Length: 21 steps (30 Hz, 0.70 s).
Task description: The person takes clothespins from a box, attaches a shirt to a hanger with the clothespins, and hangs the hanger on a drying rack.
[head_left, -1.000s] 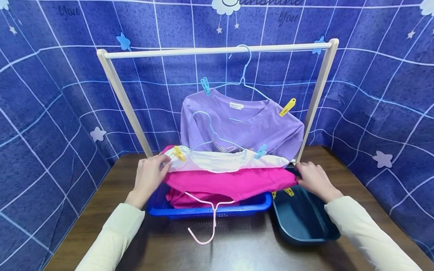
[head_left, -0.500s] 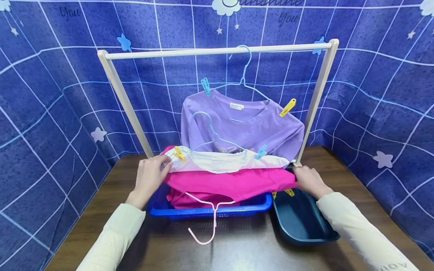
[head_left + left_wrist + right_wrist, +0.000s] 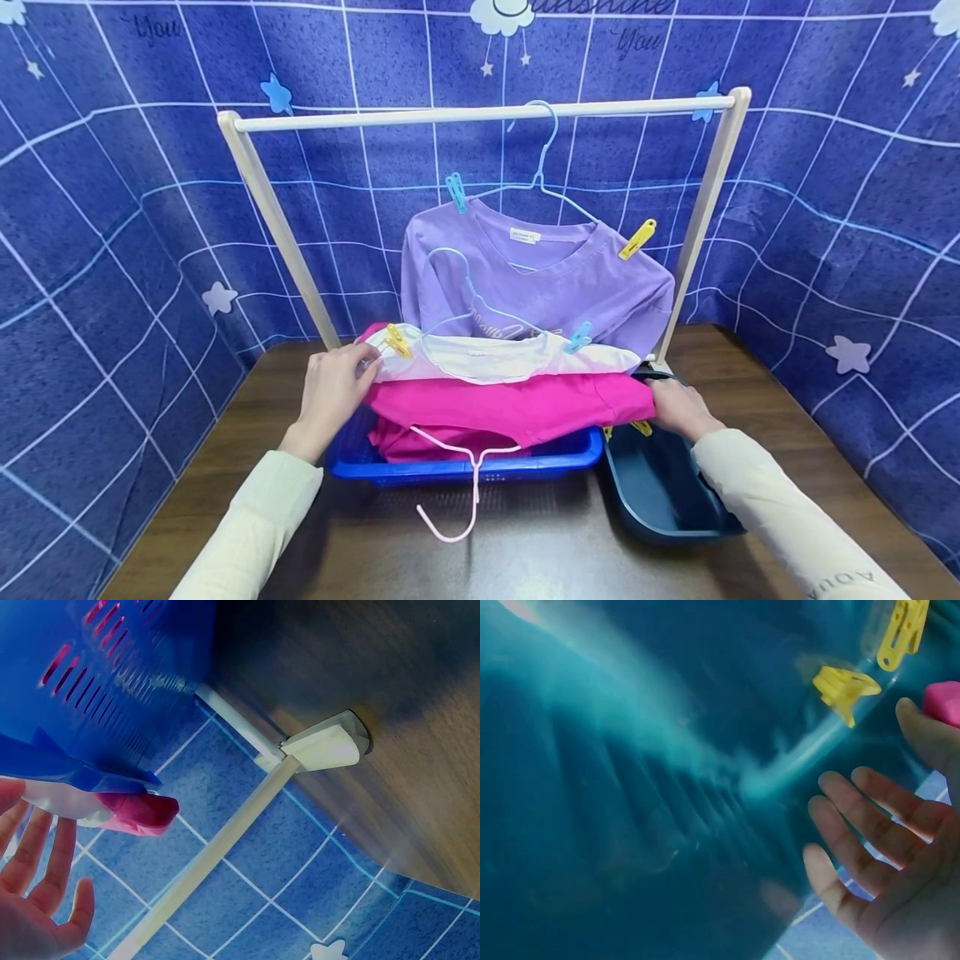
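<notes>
My left hand [image 3: 339, 387] pinches the left end of a white shirt [image 3: 480, 367], its other fingers spread below the cloth in the left wrist view. The shirt lies over bright pink clothing [image 3: 510, 400] in a blue basket [image 3: 465, 471]. A blue hanger [image 3: 471, 287] runs into its neck, with a yellow clothespin [image 3: 397, 340] and a blue clothespin [image 3: 579, 337] at the shoulders. My right hand [image 3: 681, 408] reaches over the dark teal tub [image 3: 671, 529], fingers apart and loosely bent, thumb beside the pink cloth. Yellow clothespins [image 3: 844, 690] lie in the tub.
Behind the basket stands a rack with a white bar [image 3: 390, 117]. A purple shirt [image 3: 540, 275] hangs from it on a blue hanger, with clothespins at its shoulders. A pink hanger [image 3: 474, 475] sits over the basket's front rim. Blue patterned cloth [image 3: 112, 208] surrounds the table [image 3: 420, 558].
My right hand has moved left and slightly down, further over the tub. The tub's right edge has shifted slightly left. My left hand and the white shirt have stayed in place.
</notes>
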Each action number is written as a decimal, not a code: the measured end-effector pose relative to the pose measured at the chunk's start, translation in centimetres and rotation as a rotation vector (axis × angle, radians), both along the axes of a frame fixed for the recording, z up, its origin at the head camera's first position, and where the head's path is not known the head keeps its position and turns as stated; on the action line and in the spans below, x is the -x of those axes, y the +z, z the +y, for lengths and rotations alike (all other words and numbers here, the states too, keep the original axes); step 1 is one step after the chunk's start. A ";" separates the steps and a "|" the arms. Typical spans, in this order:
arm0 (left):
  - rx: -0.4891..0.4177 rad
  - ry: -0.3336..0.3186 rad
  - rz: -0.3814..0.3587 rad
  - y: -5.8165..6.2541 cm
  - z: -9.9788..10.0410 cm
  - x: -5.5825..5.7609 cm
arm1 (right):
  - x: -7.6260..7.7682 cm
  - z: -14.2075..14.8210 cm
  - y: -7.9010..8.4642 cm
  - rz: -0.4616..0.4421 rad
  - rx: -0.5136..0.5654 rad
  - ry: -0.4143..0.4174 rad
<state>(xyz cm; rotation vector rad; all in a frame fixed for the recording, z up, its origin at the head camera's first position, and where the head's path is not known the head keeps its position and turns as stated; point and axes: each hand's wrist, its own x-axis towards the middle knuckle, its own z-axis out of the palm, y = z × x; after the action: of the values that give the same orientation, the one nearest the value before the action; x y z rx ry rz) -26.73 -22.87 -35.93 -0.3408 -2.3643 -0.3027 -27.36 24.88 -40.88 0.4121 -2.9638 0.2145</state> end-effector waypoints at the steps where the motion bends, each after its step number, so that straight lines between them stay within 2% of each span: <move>1: 0.000 0.000 0.000 0.0 0.0 0.0 | 0.0 0.0 -0.2 -0.008 0.005 -0.001; 9: -0.002 0.004 -0.009 0.1 0.1 0.0 | 0.3 0.1 -1.4 -0.068 0.065 -0.022; 15: -0.005 -0.003 0.002 0.0 0.1 0.0 | 0.6 0.2 -2.3 -0.063 0.092 -0.025; 21: -0.006 0.004 -0.006 0.0 0.0 0.0 | 0.6 0.3 -2.4 -0.067 0.104 -0.032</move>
<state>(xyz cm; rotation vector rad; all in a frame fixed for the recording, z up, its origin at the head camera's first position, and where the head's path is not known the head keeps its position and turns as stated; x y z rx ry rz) -26.74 -22.85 -35.92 -0.3322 -2.3695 -0.3089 -27.91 25.14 -43.25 0.3514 -3.0055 0.3845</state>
